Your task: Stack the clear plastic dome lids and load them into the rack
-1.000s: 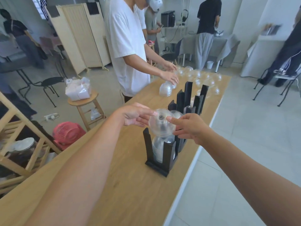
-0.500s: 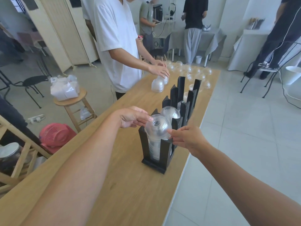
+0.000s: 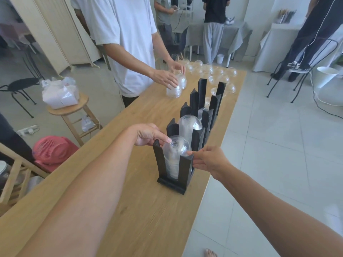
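Many lids (image 3: 177,148) stand stacked in the nearest slot of the rack (image 3: 185,169). My left hand (image 3: 148,135) pinches their top with curled fingers. My right hand (image 3: 209,160) is loosely spread, one fingertip (image 3: 189,153) touching their side.

left grip (image 3: 148,135) and right grip (image 3: 209,160) are bare, both forearms (image 3: 89,191) too, and one bare foot (image 3: 210,253) shows.

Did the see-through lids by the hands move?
Yes. The lids went down. Before, they were held above the rack. Now they sit in its nearest slot, with the top dome about level with the posts.
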### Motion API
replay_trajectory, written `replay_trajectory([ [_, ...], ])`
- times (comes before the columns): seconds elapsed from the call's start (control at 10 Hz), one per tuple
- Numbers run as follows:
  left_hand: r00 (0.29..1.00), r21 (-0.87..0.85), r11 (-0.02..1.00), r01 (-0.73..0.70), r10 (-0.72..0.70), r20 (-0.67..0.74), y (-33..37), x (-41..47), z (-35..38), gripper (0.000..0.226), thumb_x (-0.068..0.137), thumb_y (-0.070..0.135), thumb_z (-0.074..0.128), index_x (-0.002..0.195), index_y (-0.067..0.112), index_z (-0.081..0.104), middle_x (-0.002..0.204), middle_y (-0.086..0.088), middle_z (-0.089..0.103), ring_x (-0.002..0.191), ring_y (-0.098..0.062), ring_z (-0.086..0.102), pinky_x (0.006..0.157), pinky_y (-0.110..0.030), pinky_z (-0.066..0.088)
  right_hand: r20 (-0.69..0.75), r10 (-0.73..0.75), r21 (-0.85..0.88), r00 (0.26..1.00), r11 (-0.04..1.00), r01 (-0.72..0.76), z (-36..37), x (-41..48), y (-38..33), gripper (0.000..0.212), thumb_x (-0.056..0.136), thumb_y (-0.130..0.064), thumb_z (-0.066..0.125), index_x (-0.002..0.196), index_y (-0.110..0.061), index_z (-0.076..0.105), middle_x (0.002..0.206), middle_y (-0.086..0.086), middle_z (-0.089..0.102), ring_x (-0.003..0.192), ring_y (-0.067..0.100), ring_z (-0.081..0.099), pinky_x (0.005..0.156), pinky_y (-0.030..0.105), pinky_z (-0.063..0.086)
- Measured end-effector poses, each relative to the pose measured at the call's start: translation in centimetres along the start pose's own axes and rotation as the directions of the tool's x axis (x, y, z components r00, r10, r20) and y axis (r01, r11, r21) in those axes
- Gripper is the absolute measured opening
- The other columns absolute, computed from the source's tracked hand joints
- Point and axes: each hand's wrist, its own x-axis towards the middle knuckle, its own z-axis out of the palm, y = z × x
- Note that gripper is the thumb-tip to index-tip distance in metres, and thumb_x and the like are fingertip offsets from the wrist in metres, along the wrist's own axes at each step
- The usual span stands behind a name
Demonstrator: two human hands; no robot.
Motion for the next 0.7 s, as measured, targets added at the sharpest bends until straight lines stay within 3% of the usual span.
replay_trajectory([
  [0.1, 1.0, 0.0, 1.0, 0.019, -0.019, 0.001, -0.2, 0.5, 0.1, 0.081, 0.054, 0.032, 0.092, 0.122, -0.002, 0.062, 0.138, -0.024, 0.052, 0.136, -0.038, 0.04, 0.117, -0.047, 0.026, -0.003, 0.014, -0.022, 1.0, 1.0, -0.014, 0.0, 0.5, 0.3, 0.028, 0.077, -0.022, 0.084, 0.087, -0.002, 0.068, 0.065, 0.004, 0.074, 0.066, 0.017, 0.075, 0.053, 0.024, 0.057],
  [0.3, 0.996, -0.017, 0.997, 0.081, -0.08, 0.043, -0.4, 0.9, 0.2, 0.064, 0.06, 0.028, 0.086, 0.114, 0.0, 0.068, 0.101, -0.011, 0.075, 0.107, -0.026, 0.065, 0.109, -0.042, 0.036, -0.013, 0.04, -0.044, 0.999, 0.998, -0.04, -0.1, 1.0, 0.6, 0.024, 0.079, -0.019, 0.083, 0.088, -0.001, 0.069, 0.07, 0.008, 0.075, 0.067, 0.019, 0.075, 0.056, 0.026, 0.058],
  [0.4, 0.996, -0.024, 0.997, 0.079, -0.079, 0.029, -0.9, 0.9, 0.4, 0.072, 0.056, 0.029, 0.088, 0.116, -0.005, 0.067, 0.095, -0.01, 0.075, 0.11, -0.028, 0.062, 0.108, -0.043, 0.036, -0.013, 0.034, -0.05, 0.999, 0.998, -0.035, -0.1, 1.1, 0.9, 0.027, 0.08, -0.02, 0.082, 0.092, 0.001, 0.068, 0.075, 0.01, 0.075, 0.068, 0.018, 0.075, 0.059, 0.027, 0.059],
  [0.6, 0.997, -0.09, 0.993, 0.081, -0.081, 0.009, -1.3, -0.4, 0.2, 0.075, 0.058, 0.042, 0.085, 0.119, 0.004, 0.064, 0.14, -0.016, 0.051, 0.132, -0.031, 0.043, 0.117, -0.051, 0.022, 0.065, 0.065, -0.081, 0.996, 0.995, -0.059, -0.6, 0.7, 0.2, 0.038, 0.08, -0.027, 0.082, 0.1, 0.0, 0.064, 0.089, 0.014, 0.075, 0.072, 0.021, 0.076, 0.064, 0.032, 0.062],
  [0.7, 0.992, -0.207, 0.978, 0.02, -0.045, -0.117, -2.8, -1.3, -0.7, 0.073, 0.06, 0.054, 0.078, 0.116, 0.011, 0.061, 0.127, -0.013, 0.061, 0.108, -0.024, 0.065, 0.115, -0.052, 0.027, 0.056, 0.019, -0.176, 0.998, 0.984, -0.009, -2.3, -0.5, -1.0, 0.048, 0.078, -0.04, 0.081, 0.103, -0.003, 0.065, 0.095, 0.011, 0.074, 0.074, 0.019, 0.076, 0.065, 0.031, 0.061],
])
